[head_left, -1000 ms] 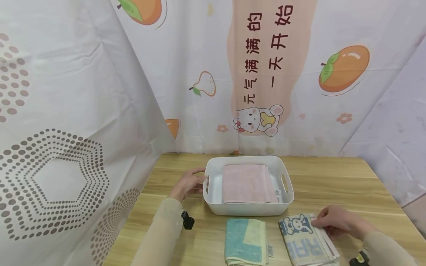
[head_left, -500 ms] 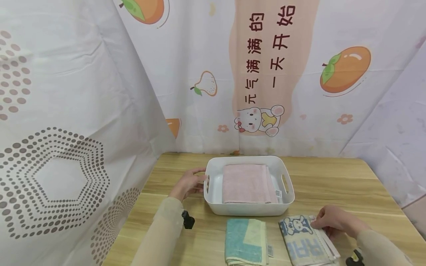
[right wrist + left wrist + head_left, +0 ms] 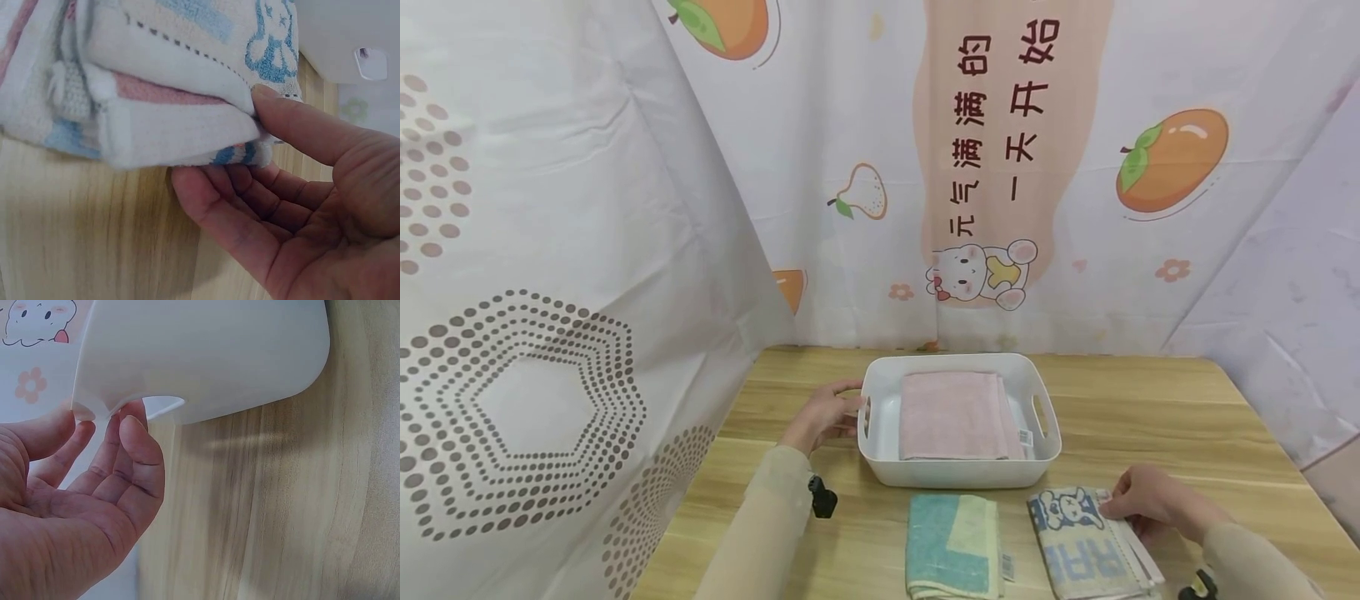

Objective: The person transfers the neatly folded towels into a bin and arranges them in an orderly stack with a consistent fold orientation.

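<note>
R grip (image 3: 1159, 500) is pinching the rabbit towel (image 3: 1084, 546) by its R edge, thumb on top; towel's lying just L of it, nr the front-R corner of the white basket (image 3: 958, 475). L grip (image 3: 822, 417), farther off, is holding the basket's L end.

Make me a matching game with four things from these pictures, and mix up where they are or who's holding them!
Things:
1. pink towel
2. bunny towel
3. white basket
4. teal-and-yellow towel

Places and states:
A. held at one end by the left hand
B. on the table, touched by neither of the hands
C. lying inside a container
D. pinched at its edge by the right hand

Right pairs: 1-C, 2-D, 3-A, 4-B
</note>
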Tool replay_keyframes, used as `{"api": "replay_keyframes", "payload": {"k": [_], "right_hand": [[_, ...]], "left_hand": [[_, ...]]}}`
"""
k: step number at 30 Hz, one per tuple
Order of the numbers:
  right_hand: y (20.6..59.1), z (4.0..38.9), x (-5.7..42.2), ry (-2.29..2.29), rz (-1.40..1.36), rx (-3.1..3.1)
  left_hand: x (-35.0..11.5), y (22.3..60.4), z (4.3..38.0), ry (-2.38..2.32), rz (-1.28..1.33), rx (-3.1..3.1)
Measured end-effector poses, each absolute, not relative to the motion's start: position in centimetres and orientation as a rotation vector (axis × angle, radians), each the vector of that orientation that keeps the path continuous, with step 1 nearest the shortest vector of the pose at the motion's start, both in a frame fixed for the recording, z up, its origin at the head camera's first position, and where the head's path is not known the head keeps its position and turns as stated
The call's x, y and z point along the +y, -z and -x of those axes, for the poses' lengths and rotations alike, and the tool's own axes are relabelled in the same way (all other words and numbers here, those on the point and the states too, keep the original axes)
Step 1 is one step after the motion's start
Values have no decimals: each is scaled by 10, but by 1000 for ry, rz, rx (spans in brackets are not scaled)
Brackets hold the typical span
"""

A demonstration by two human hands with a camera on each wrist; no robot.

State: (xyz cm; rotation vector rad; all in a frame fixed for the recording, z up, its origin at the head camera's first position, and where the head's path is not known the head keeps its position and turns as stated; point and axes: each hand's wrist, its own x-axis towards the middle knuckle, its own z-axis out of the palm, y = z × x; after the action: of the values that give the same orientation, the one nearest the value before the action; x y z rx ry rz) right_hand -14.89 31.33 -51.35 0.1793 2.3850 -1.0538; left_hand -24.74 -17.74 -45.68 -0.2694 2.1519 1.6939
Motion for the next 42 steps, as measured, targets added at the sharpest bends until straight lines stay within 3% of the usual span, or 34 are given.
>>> {"api": "replay_keyframes", "payload": {"k": [16, 42], "right_hand": [[516, 150, 313, 1073, -183, 2406], [532, 142, 335, 1412, 223, 2256]], "left_hand": [[-181, 455, 247, -1713, 256, 2133], [-180, 456, 244, -1717, 245, 2127]]}}
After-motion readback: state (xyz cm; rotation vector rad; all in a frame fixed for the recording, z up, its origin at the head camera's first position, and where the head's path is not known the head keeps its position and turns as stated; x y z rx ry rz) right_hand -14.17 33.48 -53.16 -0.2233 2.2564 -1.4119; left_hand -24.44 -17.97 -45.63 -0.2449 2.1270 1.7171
